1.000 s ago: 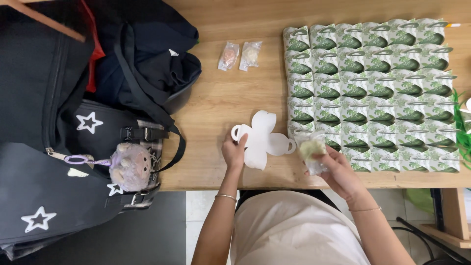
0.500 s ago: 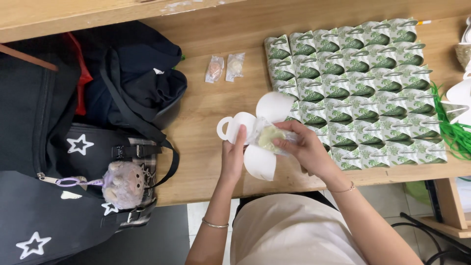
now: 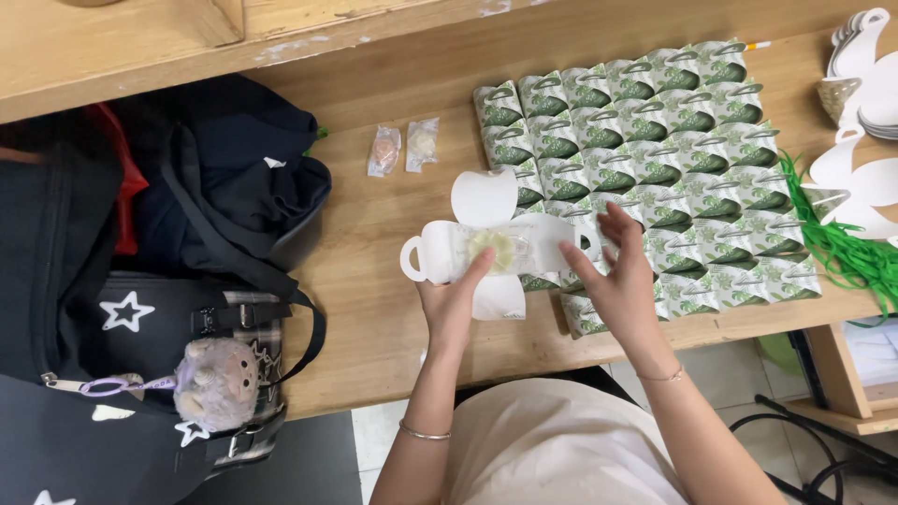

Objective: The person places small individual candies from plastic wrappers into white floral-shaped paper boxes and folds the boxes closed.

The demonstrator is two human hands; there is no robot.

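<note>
While both hands work over the wooden surface (image 3: 393, 281), the scene reads as follows.

Left hand (image 3: 452, 304): its grip is closed on the flat white box blank (image 3: 486, 248), thumb pressing down on top of the blank's middle and fingers under its near edge.

Right hand (image 3: 615, 281): fingers spread and loose, the fingertips (image 3: 572, 260) touching the right flap of the blank; nothing is clasped in it.

White box blank: unfolded, with rounded flaps to all four sides, lying just left of the green boxes and partly over their edge.

Wrapped sweet (image 3: 493, 247): a pale round piece in clear wrap, resting on the centre of the blank, just beside the left thumb.

Green patterned boxes (image 3: 655, 140): folded ones packed in tight rows, filling the right part of the surface, touching one another.

Two small wrapped sweets (image 3: 402, 148): side by side, apart from the blank, toward the far edge.

More white blanks (image 3: 865, 103): stacked at the far right.

Green shredded strips (image 3: 842, 248): beside that stack, at the right edge.

Dark bags (image 3: 187, 224): piled at the left, one with white stars and a plush charm (image 3: 217, 382).
</note>
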